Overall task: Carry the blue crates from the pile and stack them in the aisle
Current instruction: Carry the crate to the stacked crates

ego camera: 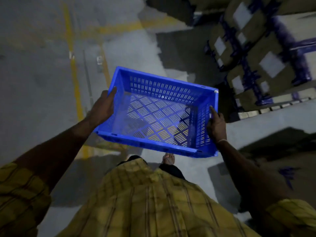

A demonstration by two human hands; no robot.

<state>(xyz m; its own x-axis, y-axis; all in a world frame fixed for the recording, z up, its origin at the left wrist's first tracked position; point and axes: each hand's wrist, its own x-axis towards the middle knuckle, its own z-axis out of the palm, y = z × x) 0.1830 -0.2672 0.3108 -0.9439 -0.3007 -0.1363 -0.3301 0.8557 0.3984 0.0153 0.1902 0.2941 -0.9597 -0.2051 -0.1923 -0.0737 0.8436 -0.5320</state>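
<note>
An empty blue crate (159,93) with slotted walls and a slotted floor hangs in the air in front of my waist, tilted a little. My left hand (104,106) grips its left short wall, thumb over the rim. My right hand (216,124) grips the right short wall, thumb up against the inside of that wall. Both arms are stretched forward and carry the crate above the grey floor. The pile of crates is out of view.
Yellow painted lines (73,65) run along the grey concrete floor at the left. Blue racks loaded with brown cartons (253,53) fill the upper right. One of my feet (168,159) shows below the crate, above my yellow checked shirt.
</note>
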